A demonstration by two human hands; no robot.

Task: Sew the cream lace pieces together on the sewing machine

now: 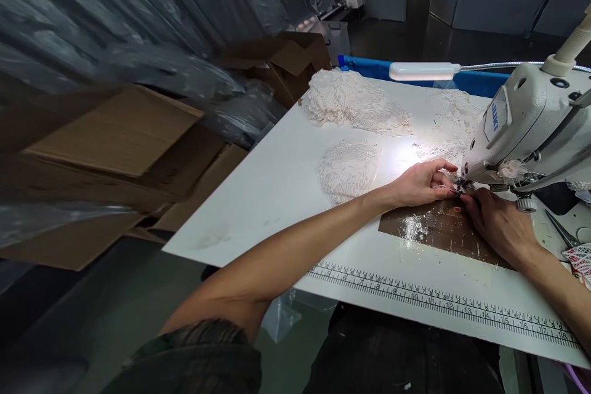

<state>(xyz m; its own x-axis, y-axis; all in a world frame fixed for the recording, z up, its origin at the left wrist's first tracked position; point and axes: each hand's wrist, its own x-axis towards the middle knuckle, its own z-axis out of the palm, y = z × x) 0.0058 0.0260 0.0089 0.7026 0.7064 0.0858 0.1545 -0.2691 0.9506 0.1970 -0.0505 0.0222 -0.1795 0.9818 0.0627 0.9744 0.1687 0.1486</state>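
Note:
My left hand [422, 181] reaches across the white table [277, 197], its fingers pinched together right at the needle of the white sewing machine [521, 129]. My right hand [496, 221] rests on the brown plate [429, 228] under the machine head, fingers curled toward the same spot. Something small is held between the fingertips of both hands at the needle; it is too small to name. A lace piece [346, 169] lies just beyond my left forearm.
A pile of cream lace [351, 101] sits at the table's far side, with more lace [455, 114] near the machine. A lamp bar [423, 71] shines down. Scissors [561, 229] lie at right. Cardboard boxes [115, 148] and plastic sheeting stand left. A printed ruler [438, 298] runs along the front edge.

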